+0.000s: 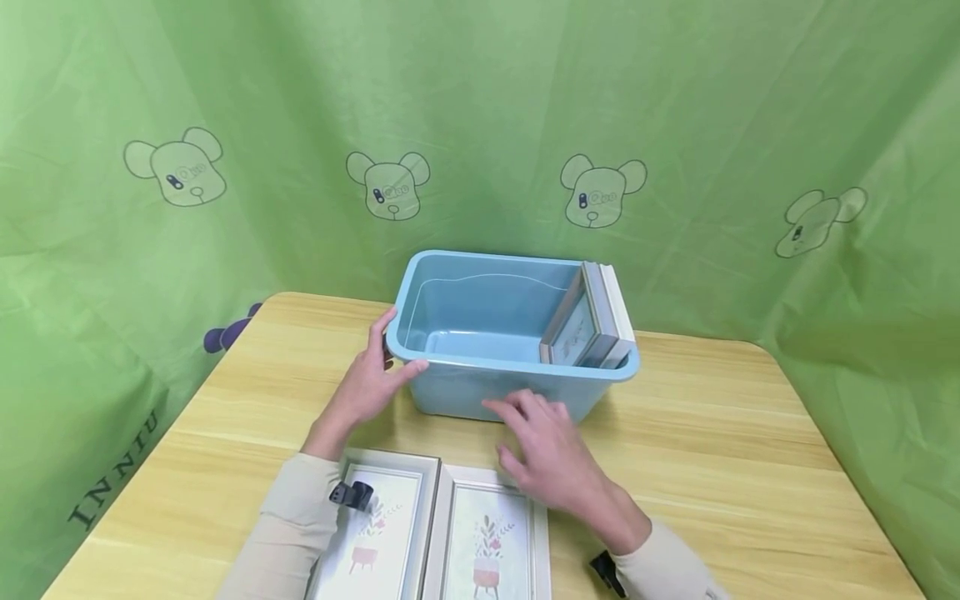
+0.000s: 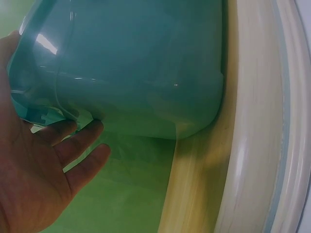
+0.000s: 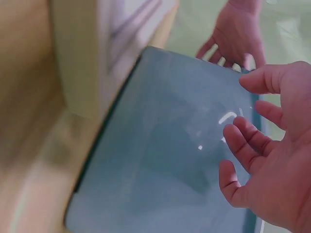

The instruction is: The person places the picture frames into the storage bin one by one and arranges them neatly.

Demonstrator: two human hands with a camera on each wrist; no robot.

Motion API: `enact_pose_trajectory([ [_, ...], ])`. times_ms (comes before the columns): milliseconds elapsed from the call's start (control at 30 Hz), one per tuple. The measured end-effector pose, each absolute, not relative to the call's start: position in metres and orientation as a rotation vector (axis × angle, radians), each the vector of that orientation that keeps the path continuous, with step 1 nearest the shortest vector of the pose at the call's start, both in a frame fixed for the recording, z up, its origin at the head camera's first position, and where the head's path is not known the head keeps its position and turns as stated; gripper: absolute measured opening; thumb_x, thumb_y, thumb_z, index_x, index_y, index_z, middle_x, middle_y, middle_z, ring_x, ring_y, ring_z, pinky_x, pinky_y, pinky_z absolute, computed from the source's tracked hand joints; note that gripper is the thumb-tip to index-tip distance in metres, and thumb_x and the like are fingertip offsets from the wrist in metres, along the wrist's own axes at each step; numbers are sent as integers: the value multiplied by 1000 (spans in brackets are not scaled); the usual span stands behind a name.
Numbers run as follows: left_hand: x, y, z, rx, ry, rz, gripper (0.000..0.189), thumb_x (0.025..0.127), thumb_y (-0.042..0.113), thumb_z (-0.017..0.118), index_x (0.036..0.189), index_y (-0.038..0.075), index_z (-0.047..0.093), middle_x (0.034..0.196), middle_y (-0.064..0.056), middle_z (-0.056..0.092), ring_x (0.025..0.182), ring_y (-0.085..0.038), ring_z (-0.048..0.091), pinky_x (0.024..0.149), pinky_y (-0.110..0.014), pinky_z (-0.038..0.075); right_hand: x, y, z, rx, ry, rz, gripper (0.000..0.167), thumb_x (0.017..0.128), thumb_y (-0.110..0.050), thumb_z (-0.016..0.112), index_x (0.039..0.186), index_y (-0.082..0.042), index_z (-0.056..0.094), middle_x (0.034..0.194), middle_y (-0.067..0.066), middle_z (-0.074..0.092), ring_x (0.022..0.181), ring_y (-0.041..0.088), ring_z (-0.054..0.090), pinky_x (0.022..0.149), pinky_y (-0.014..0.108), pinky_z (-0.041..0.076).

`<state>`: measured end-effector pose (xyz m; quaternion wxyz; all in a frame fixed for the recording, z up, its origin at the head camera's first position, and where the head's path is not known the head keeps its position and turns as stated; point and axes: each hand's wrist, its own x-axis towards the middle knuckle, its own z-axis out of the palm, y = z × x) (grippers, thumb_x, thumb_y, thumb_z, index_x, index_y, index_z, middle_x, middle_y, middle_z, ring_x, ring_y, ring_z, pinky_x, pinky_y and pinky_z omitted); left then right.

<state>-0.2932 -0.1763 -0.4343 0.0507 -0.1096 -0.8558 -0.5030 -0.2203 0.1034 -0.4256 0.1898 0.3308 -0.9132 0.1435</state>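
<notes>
A light blue plastic bin stands on the table. At its front left corner, my left hand holds the rim, thumb along the front edge and fingers at the left side. In the left wrist view, the fingers spread beneath the rim. My right hand hangs before the bin's front wall with loosely bent fingers and nothing in them. Picture frames stand on edge inside the bin's right end. On the table nearer me lie a left picture frame and a right picture frame, side by side, both showing potted plants.
The wooden table extends on both sides of the bin. A green curtain with bear-head drawings hangs behind and around it. Something purple pokes out past the table's left edge. Dark wrist cameras sit at both sleeves.
</notes>
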Motion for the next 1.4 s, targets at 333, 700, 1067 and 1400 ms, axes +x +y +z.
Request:
enact_pose_trajectory([
  [333, -293, -176, -434, -335, -2610, -1527, 94, 84, 55, 67, 153, 38, 5, 149, -17, 43, 134, -32, 47, 111, -51, 40, -219, 100, -451, 985, -2758, 363, 56, 80, -21, 67, 135, -25, 55, 111, -7, 56, 95, 9, 53, 78, 27, 39],
  [700, -292, -175, -433, -330, -2613, -1504, 96, 83, 58, 67, 154, 38, 5, 148, -18, 44, 134, -31, 48, 111, -48, 40, -217, 101, -467, 1024, -2887, 327, 55, 84, -25, 65, 137, -24, 53, 109, -7, 54, 92, 9, 51, 77, 29, 38],
  [1067, -291, -176, -433, -320, -2613, -1503, 96, 83, 57, 67, 154, 36, 6, 148, -19, 45, 134, -31, 48, 111, -47, 41, -216, 100, -473, 1048, -2971, 241, 39, 92, -32, 58, 128, -17, 62, 109, -4, 58, 101, 14, 52, 75, 34, 44],
  [1400, -292, -176, -433, -329, -2616, -1494, 96, 83, 59, 65, 154, 36, 5, 147, -20, 45, 134, -32, 48, 111, -47, 41, -215, 101, -473, 1085, -2998, 235, 26, 94, -33, 59, 114, -18, 68, 103, -6, 59, 96, 14, 53, 71, 33, 45],
])
